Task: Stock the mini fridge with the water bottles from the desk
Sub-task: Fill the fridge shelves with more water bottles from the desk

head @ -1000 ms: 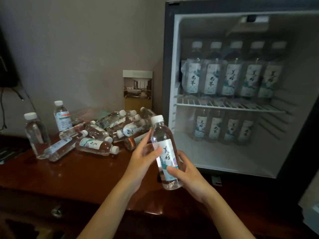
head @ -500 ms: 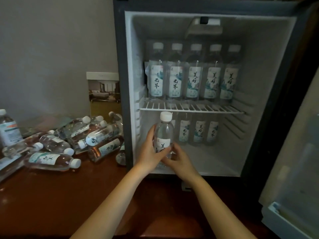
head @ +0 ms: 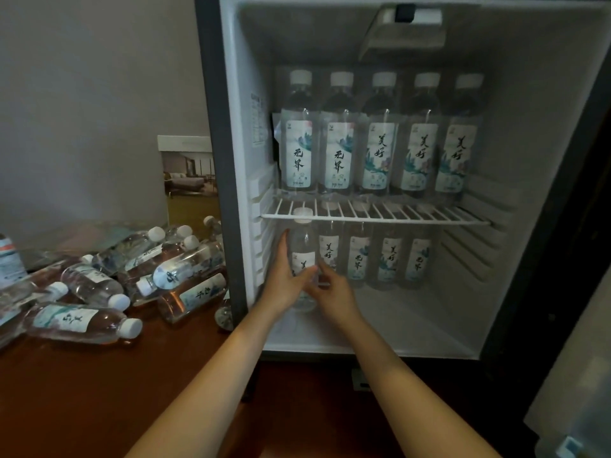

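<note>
Bottle (head: 303, 256) deeper in fridge (head: 529, 166) now, left hand (head: 285, 287), right hand (head: 334, 292) around it

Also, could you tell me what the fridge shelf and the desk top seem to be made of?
The white wire shelf looks like coated metal: thin parallel rods with a smooth white finish. The reddish-brown desk top looks like varnished wood, perhaps veneer: warm colour with a soft sheen.

My left hand (head: 285, 280) and right hand (head: 334, 294), both stretched forward, curl round the bottle (head: 302, 246) from either side.
</note>
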`<state>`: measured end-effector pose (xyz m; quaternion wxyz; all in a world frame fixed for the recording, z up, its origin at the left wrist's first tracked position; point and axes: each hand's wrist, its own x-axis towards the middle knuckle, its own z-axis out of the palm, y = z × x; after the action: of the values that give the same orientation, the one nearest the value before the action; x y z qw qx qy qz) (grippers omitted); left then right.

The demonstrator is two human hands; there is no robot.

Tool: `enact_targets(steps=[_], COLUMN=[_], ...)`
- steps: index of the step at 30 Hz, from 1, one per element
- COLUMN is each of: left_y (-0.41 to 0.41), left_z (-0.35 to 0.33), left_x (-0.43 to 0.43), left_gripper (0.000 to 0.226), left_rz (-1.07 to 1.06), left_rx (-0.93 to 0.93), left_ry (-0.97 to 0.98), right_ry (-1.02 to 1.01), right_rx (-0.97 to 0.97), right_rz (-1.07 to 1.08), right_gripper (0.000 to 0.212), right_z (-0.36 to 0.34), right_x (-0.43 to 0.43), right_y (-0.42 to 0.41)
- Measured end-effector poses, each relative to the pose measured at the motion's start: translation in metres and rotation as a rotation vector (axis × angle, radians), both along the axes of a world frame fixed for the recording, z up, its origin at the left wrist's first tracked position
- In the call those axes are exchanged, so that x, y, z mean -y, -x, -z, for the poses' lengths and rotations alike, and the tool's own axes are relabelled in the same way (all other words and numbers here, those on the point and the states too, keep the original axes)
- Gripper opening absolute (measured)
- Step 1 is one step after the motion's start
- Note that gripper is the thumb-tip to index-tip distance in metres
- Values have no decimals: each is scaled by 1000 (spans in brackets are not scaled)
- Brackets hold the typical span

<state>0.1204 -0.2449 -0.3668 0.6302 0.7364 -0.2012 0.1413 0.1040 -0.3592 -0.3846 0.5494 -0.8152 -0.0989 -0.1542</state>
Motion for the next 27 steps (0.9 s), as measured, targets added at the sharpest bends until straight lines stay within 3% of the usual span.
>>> enact_targets(steps=[6,11,18,27], left_y=[-13,-25,-38,-48], left_z=[3,12,13,11], left_x=[13,21,25,29], left_gripper=[67,65,63,54], left_rz=[-160,-269,-355,-440], left_rx=[-36,-95,-132,-127], left_ry=[3,-44,-71,-83], right_ry=[61,-32,-145,-159], right_rx=[0,-21,-88,-186], right_rz=[144,241,154,94], right_gripper=[37,34,49,48], right_z=[2,5,1,-1], right_x=[-4,-6,-4,-6], right_y=[-18,-25,-32,-48])
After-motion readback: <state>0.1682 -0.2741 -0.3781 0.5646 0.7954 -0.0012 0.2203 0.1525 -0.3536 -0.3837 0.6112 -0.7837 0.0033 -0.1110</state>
